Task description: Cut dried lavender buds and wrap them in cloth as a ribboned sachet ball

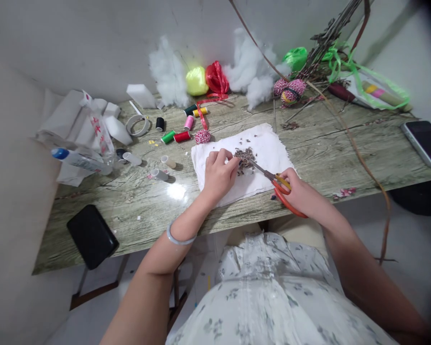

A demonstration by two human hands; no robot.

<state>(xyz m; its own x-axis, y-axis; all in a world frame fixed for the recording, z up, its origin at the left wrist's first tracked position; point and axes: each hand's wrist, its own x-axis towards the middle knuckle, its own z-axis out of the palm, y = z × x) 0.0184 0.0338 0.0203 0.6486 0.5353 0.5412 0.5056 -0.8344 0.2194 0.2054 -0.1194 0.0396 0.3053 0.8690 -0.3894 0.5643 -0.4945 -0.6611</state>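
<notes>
On a white cloth (271, 141) with ragged edges lies a small heap of dark, dry plant-like bits (247, 155). My left hand (219, 176) is over the left side of the heap, thumb and fingers pinched together; whatever they hold is too small to make out. My right hand (297, 191) grips a pair of scissors (267, 174) with orange and yellow handles. The blades reach left over the heap, their tips close to my left fingertips. A few loose bits are scattered on the cloth behind the heap.
Behind the cloth are thread spools (182, 137), a red-white string ball (202, 137) and white stuffing (172, 72). Tape (138, 125), small tubes (160, 175) and a glue bottle (81, 160) stand left. A black case (92, 235) overhangs the front edge. A long stem (359, 148) crosses the right side near a phone (425, 143).
</notes>
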